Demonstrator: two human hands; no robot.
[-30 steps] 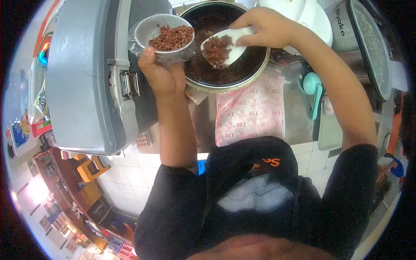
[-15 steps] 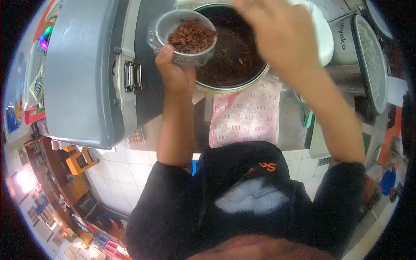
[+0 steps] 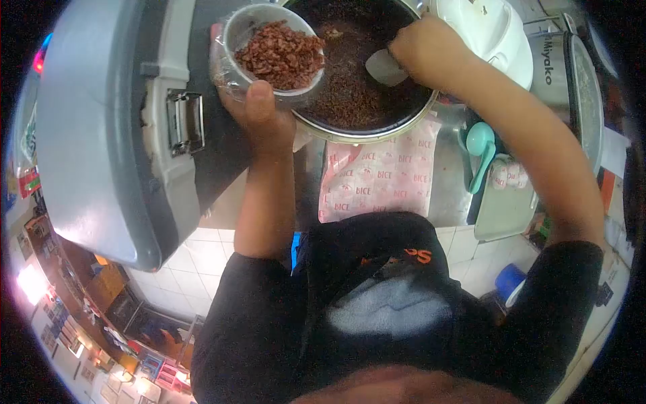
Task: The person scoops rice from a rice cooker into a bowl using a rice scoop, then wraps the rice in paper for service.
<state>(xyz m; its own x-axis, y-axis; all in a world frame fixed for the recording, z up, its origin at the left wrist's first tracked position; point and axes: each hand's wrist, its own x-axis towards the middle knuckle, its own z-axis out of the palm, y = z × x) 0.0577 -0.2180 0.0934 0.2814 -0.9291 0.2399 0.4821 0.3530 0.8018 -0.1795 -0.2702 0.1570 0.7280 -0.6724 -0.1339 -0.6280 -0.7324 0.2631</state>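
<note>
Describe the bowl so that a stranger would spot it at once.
Find the large round pot of dark reddish-brown grains at the top centre. By its left edge, the left hand holds a bowl. Whitish and heaped with similar grains, it is far smaller than the pot and wrapped in clear plastic.

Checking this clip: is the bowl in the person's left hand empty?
No, the white bowl in the left hand holds a heap of reddish-brown grains.

You are in a kitchen: before you, a metal surface (image 3: 452,192) carries a large round pot (image 3: 360,137) of reddish-brown grains (image 3: 350,104), a mint-green ladle (image 3: 480,141), printed food paper (image 3: 380,180) and a Miyako-branded appliance (image 3: 550,84), above white floor tiles (image 3: 203,259).
</note>
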